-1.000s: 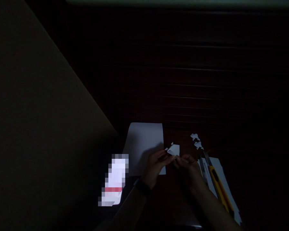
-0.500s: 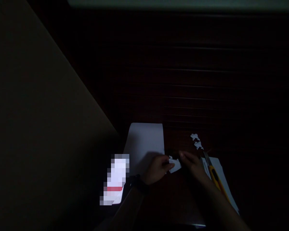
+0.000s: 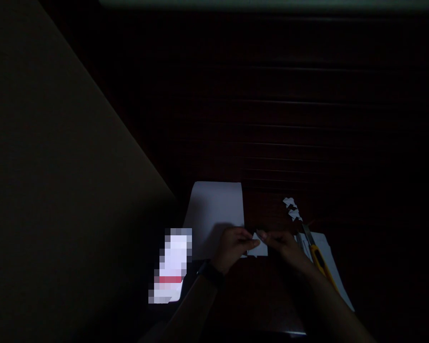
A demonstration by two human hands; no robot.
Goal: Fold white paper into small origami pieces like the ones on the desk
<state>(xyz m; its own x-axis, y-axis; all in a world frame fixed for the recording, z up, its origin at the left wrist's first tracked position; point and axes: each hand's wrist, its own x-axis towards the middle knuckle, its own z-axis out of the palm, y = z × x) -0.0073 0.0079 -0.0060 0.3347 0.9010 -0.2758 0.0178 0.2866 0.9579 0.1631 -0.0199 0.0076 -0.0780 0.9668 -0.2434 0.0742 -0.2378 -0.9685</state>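
Observation:
A small folded piece of white paper (image 3: 260, 249) is between my two hands, low over the dark table. My left hand (image 3: 233, 247), with a dark watch at its wrist, pinches the paper's left side. The thumb and fingers of my right hand (image 3: 284, 245) are closed at its upper right edge. Under and beyond my left hand lies a large white sheet (image 3: 218, 205). Farther right are two small folded paper pieces (image 3: 292, 209). A yellow utility knife (image 3: 320, 262) with its blade showing rests on a stack of white paper (image 3: 338, 276), close to my right forearm.
A lit phone (image 3: 175, 262), its screen blurred out, lies left of my left wrist. A pale wall (image 3: 75, 166) slopes along the left side. Dark ribbed wood panelling (image 3: 279, 124) rises behind the table. The light is dim.
My right hand has moved left and now meets the paper's upper edge. The paper has been turned in my fingers, and a small point now shows at its lower edge.

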